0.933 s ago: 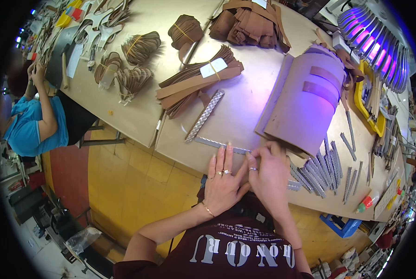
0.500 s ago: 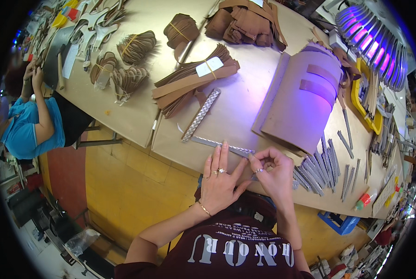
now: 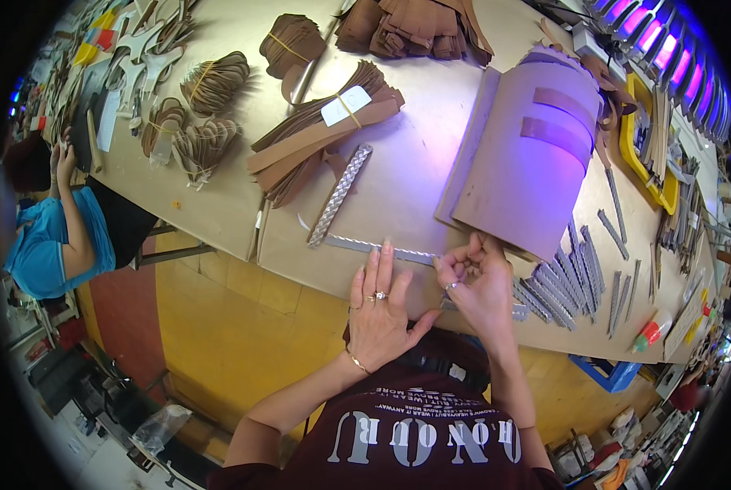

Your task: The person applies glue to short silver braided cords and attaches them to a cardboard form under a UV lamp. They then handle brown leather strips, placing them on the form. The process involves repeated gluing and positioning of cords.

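Silver-grey braid strip (image 3: 350,242) runs along the table's (image 3: 418,188) near edge, just in from it. L hand (image 3: 382,314) is flat, fingers a bit spread, tips on the strip approx. midway; R hand (image 3: 481,286) has its fingers curled at the strip's R end, but can't tell if they're actually pinching it. Hands are apart, w/ a small gap btwn.

Progress, as far as can be judged: this strip is laid out straight, so prob. mid-handling; can't say if it's finished. Just R of the R hand, nr the same edge, is a heap of similar grey strips (image 3: 555,292), prob. other pcs of the same work; done or waiting, can't tell.

Further in, a wider silver plait (image 3: 341,194) lies slanted w/ brown material beside it, no hand on it. To its R, a big brown roll (image 3: 520,167); farther in, L of the roll, a banded brown strap bundle (image 3: 300,151) w/ white label, untouched. Yellow tray (image 3: 669,192) nr the table's R edge. Far L, past the L edge, a co-worker in blue (image 3: 59,241).
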Demonstrator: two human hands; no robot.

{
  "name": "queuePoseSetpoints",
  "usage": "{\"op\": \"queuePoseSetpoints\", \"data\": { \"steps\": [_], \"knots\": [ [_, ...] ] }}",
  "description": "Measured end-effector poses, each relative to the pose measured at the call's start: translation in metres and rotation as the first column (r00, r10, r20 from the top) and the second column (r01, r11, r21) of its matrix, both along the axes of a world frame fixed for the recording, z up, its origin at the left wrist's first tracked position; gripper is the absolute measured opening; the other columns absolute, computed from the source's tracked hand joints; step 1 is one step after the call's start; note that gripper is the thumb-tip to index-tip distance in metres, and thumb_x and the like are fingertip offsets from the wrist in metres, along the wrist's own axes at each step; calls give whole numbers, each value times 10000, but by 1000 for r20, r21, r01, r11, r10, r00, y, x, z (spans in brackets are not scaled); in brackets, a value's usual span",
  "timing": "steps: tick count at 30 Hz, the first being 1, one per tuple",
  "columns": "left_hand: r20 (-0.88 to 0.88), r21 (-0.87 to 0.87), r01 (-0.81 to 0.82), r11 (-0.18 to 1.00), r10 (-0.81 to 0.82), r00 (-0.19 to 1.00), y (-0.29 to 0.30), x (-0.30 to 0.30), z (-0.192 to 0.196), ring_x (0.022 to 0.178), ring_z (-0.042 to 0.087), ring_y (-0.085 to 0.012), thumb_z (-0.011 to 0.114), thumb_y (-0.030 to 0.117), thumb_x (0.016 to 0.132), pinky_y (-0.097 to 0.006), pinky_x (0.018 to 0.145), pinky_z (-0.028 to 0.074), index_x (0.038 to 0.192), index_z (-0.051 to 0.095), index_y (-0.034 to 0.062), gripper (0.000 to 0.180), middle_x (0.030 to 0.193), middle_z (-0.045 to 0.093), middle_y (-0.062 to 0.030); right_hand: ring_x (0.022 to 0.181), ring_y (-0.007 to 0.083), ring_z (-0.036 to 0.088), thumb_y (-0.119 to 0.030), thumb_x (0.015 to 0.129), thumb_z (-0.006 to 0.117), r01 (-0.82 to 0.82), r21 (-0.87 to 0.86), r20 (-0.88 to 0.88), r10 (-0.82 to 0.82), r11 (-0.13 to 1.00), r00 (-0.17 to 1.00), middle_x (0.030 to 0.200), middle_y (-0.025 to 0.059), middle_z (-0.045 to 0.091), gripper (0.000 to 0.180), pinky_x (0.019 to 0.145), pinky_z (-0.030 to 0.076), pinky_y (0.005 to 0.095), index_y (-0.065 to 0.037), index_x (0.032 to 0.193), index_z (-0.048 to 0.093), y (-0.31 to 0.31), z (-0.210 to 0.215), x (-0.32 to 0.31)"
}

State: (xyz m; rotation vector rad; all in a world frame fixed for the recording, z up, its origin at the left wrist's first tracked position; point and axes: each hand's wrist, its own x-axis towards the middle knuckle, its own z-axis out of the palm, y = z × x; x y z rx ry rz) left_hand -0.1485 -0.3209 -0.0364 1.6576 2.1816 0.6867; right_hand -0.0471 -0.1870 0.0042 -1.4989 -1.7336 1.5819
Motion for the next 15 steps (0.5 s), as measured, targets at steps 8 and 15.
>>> {"op": "queuePoseSetpoints", "data": {
  "steps": [8, 15],
  "knots": [
    [-75, -21, -3, 1000, 1, 997, 2, 0, 2, 1431, 271, -400, 700, 522, 803, -494, 1156, 142, 1455, 286, -55, 964, 1526, 300, -278, 677, 44, 531, 3, 835, 724, -4, -77, -3, 3, 997, 1000, 810, 54, 622, 260, 583, 445, 195, 44, 968, 505, 1, 0, 0],
    [-101, -107, -11, 994, 1, 995, 5, -1, 8, 1434, 276, -370, 681, 555, 799, -484, 1158, 145, 1458, 330, -59, 966, 1527, 319, -248, 667, 49, 528, -12, 824, 732, -13, -11, 39, 14, 1000, 999, 790, 43, 631, 247, 579, 448, 206, 36, 952, 527, 1, 2, -3]
  ]
}}
